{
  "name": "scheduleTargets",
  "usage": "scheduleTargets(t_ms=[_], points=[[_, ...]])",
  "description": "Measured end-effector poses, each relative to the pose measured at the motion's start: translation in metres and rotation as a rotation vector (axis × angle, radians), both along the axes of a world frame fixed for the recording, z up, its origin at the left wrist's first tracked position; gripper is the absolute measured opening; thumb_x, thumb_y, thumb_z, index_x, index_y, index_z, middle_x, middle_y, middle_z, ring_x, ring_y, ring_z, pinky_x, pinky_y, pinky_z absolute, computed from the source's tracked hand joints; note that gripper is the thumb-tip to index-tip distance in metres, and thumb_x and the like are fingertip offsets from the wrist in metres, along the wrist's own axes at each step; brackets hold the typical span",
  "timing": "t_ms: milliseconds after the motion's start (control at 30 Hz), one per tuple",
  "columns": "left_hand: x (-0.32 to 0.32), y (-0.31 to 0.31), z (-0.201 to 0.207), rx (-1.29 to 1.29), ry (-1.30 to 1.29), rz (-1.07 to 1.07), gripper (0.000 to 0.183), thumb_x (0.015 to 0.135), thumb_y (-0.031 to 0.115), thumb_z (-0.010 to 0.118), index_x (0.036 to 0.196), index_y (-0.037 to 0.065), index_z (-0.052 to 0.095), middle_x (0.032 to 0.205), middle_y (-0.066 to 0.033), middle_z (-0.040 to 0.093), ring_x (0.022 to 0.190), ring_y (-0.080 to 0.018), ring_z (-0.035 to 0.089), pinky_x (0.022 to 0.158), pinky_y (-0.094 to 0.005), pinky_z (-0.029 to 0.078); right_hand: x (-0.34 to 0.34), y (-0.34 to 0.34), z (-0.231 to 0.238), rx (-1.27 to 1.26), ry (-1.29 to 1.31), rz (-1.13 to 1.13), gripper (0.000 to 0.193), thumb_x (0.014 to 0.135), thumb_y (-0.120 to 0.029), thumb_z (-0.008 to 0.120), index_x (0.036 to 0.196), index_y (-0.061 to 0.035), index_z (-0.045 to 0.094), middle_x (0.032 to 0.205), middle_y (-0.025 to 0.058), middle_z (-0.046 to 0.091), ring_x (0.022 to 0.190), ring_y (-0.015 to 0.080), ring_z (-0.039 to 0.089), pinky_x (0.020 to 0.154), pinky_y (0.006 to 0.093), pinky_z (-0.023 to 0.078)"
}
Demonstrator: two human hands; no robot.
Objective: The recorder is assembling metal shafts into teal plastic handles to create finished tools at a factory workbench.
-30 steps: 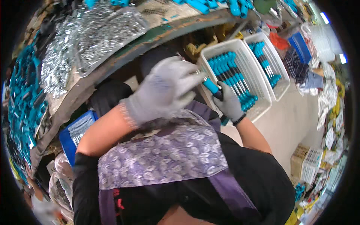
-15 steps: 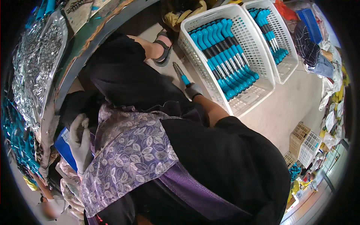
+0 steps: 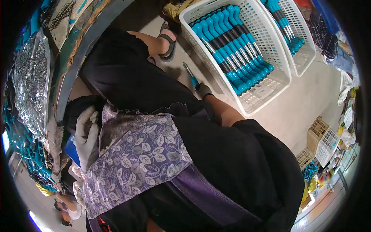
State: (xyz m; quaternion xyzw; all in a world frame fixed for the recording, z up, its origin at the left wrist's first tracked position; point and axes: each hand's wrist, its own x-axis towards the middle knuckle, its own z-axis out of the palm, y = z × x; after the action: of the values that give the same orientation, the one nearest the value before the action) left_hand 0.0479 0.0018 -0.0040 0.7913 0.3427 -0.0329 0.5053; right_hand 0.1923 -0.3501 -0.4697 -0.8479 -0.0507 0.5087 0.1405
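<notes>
Now the right hand [image 3: 202, 90], in a dark glove, is down by the floor just beside the near white basket [image 3: 270, 94], fingers closed round the teal handle of a tool [image 3: 190, 76] whose metal tip points up and away. The tool sits over bare floor, between the sandalled foot [image 3: 167, 40] and the basket's near wall, not yet over the rim. Inside the basket a neat row of teal-and-black handled tools [image 3: 232, 50] lies side by side, all slanting the same way. To do this well, I'd say lift the tool clear of the rim, turn it so the handle matches that slant, and lay it flat against the end of the row rather than dropping it across the others. A loose toss would likely knock the row crooked.

The left hand [image 3: 87, 135], in a pale grey glove, rests flat against the leaf-patterned apron [image 3: 135, 158] at the hip, fingers fairly straight; it seems to grip nothing, though the fabric fold hides the palm, so I can't be sure. A second basket [image 3: 305, 63] of similar tools stands just behind the first.
</notes>
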Motion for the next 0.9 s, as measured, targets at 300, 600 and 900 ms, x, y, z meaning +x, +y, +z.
scheduleTargets(t_ms=[300,600,900], points=[[0.000,-0.002,-0.012,-0.094,-0.018,-0.061,0.042,0.097,-0.002,0.048,0.139,-0.005,0.050,0.138,-0.0117,0.054,0.126,-0.0191,0.054,0.110,-0.0307,0.038,0.005,0.024,0.069,0.206,-0.187,-0.217,0.046,0.089,-0.038,0.064,0.115,-0.0003,0.059,0.094,0.0235,0.071,0.093,0.0370,0.071,0.080,0.0478,0.053],[0.011,-0.003,-0.012,-0.126,-0.039,-0.046,0.041,0.097,0.000,0.049,0.138,-0.005,0.050,0.132,-0.0129,0.058,0.125,-0.0200,0.055,0.108,-0.0317,0.039,0.036,0.028,0.071,0.261,0.221,-0.403,0.051,0.086,-0.041,0.071,0.115,0.0014,0.064,0.096,0.0201,0.070,0.077,0.0319,0.071,0.068,0.0467,0.056],[0.008,-0.005,-0.014,-0.153,-0.083,-0.149,0.041,0.100,0.005,0.049,0.140,-0.006,0.048,0.136,-0.0159,0.057,0.123,-0.0204,0.056,0.108,-0.0325,0.039,0.040,0.007,0.071,0.388,0.422,-0.593,0.033,0.082,-0.033,0.073,0.088,-0.0011,0.068,0.072,0.0076,0.063,0.063,0.0178,0.059,0.057,0.0320,0.045]])
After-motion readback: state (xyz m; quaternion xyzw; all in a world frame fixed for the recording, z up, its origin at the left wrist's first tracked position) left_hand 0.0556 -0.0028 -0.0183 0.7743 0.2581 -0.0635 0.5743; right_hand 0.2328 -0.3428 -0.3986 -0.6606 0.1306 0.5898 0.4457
